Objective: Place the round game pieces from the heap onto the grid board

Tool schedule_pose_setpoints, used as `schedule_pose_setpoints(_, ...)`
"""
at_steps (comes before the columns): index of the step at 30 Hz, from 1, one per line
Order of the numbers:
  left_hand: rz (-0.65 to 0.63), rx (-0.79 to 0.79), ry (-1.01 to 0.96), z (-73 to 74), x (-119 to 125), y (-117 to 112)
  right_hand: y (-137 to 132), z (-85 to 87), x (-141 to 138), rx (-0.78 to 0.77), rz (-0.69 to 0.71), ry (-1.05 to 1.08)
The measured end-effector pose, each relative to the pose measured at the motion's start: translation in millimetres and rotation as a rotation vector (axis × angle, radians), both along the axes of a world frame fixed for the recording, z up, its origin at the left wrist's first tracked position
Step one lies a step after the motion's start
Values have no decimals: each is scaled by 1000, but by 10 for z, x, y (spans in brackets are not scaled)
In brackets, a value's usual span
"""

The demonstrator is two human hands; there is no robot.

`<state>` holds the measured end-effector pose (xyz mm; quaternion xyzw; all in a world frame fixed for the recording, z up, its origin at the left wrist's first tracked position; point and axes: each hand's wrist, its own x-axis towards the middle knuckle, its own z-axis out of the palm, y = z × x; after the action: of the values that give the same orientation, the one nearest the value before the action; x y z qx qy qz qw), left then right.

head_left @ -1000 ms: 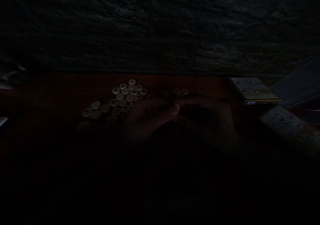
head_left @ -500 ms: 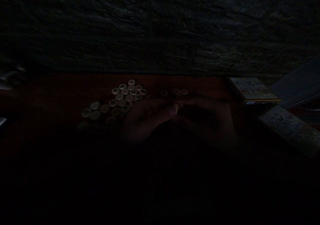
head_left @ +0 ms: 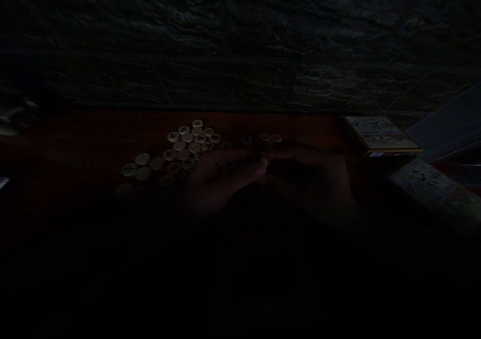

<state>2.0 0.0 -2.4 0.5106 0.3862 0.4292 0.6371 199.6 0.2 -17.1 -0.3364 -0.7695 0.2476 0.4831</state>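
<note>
In the dim head view, my left hand [head_left: 221, 178] and my right hand [head_left: 315, 173] meet over a dark reddish table. Between their fingertips is a small pale xiangqi piece [head_left: 264, 162], pinched from both sides. Its face is mostly hidden by the fingers. To the left lies a spread of round wooden xiangqi pieces [head_left: 188, 137], some showing black or red characters, others plain side up. Just beyond my fingers, a few more pieces [head_left: 264, 137] lie apart from that spread. The lower parts of both hands fade into darkness.
A box lid or box with dark characters [head_left: 381, 133] lies at the right, and a second printed panel [head_left: 436, 193] is nearer to me. A rough stone-like wall [head_left: 255, 43] rises behind the table [head_left: 112, 128]. Something pale and unclear [head_left: 17, 118] sits at far left.
My left thumb has shifted slightly on the held xiangqi piece, covering it a little differently. The loose pieces and the boxes stay in place.
</note>
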Motion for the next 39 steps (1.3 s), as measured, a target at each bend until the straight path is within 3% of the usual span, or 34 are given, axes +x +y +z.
schedule_pose_setpoints(14, 16, -20, 63, -9, -23, -14, -3, 6, -4, 2, -27, -25)
schedule_pose_setpoints(39, -25, -15, -9, -9, -4, -15, 0, 2, -2, 24, -14, -22)
